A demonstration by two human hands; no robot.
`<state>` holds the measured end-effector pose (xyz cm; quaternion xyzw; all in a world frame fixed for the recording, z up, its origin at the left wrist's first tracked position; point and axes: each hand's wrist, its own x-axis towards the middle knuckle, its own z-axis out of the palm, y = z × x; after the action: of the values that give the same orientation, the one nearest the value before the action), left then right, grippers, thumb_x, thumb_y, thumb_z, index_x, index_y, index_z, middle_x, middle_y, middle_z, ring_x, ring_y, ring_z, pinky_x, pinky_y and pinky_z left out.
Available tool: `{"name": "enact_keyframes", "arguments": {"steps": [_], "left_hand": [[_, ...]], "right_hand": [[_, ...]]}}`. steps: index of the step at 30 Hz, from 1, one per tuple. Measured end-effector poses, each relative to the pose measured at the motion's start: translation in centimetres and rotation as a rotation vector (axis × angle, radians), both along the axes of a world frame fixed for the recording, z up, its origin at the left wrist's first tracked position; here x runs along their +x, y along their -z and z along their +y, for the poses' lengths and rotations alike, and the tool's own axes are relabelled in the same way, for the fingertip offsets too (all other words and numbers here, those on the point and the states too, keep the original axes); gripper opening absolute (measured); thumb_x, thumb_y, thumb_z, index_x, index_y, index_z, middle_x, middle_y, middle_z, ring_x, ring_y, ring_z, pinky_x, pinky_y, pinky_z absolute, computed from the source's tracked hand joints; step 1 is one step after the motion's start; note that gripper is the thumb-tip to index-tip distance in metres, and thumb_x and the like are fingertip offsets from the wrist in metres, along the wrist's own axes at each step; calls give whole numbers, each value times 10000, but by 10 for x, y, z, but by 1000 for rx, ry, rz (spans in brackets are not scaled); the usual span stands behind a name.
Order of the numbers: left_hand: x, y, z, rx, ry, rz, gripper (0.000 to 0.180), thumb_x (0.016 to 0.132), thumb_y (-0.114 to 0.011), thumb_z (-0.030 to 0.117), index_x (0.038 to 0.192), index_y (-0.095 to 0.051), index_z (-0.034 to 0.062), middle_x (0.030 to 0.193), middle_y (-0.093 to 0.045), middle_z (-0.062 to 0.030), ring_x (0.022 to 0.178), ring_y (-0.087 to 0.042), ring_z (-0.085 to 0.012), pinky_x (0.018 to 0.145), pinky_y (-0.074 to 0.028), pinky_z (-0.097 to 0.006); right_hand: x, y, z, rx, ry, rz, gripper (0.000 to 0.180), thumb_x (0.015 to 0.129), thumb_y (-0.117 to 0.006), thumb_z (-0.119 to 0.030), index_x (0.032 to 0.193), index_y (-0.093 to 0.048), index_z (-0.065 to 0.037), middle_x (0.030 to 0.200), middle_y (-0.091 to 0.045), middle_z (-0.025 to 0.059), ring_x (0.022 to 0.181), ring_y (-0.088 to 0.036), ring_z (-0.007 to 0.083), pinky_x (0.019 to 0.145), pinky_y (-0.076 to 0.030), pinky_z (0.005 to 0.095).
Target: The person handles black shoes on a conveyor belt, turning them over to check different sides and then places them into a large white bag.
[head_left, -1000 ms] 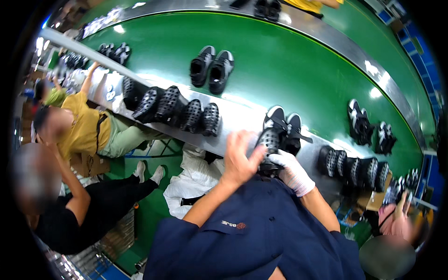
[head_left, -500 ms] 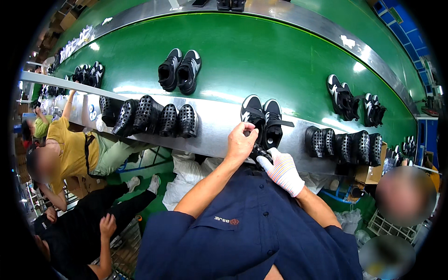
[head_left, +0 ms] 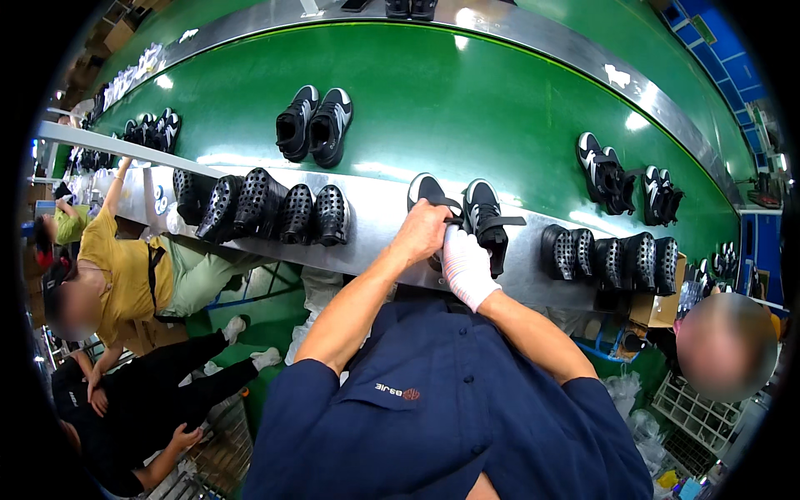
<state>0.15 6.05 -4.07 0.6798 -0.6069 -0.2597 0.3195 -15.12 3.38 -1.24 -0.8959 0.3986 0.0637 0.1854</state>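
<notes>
Black shoe pair (head_left: 313, 125) on green conveyor belt (head_left: 467, 108); black perforated moulds (head_left: 258, 204) along metal ledge (head_left: 375, 208).

Glossy green belt (head_left: 467, 108), brushed metal surface (head_left: 375, 221), matt black shoes (head_left: 483, 221), white cloth glove on right hand (head_left: 467, 267)

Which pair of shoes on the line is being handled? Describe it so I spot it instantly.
Find the steel ledge along the near edge of the green conveyor belt. At its middle stands a black sneaker pair with white heels, between rows of black perforated moulds; it alone has a bare left hand and white-gloved right hand on it.
</notes>
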Motion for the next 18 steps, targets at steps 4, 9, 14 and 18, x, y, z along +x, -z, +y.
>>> {"name": "enact_keyframes", "arguments": {"steps": [4, 9, 14, 18], "left_hand": [[25, 1, 22, 72, -75, 64, 261, 840, -681, 98, 1093, -685, 36, 1001, -696, -218, 1022, -626, -416, 954, -511, -468], [20, -13, 51, 109, -63, 168, 543, 758, -793, 130, 1260, -617, 19, 1327, -575, -231, 1200, -572, -426, 1053, -487, -432], [19, -8, 57, 264, -149, 220, 645, 728, -863, 152, 1322, -620, 88, 1373, -515, -234, 1261, -544, -430, 1063, -492, -459], [7, -26, 45, 338, -183, -36, 587, 744, -854, 158, 1291, -646, 117, 1339, -540, -201, 1253, -545, -403, 1016, -517, -480]], "right_hand": [[-12, -19, 2, 161, 124, -34, 533, 884, -779, -269, 1256, -549, 35, 1111, -660, 243, 1019, -687, 387, 821, -569, 487], [-3, 27, -14, 337, 171, -278, 669, 856, -795, -266, 1344, -507, 91, 1086, -691, 314, 1032, -674, 474, 882, -559, 484], [0, 38, -7, 513, 215, -250, 566, 857, -761, -183, 1300, -521, 76, 1058, -690, 339, 1056, -662, 497, 895, -551, 499], [9, 33, -1, 507, 276, -278, 423, 862, -739, -209, 1157, -611, 66, 1036, -692, 330, 1010, -668, 498, 871, -548, 515]]}}
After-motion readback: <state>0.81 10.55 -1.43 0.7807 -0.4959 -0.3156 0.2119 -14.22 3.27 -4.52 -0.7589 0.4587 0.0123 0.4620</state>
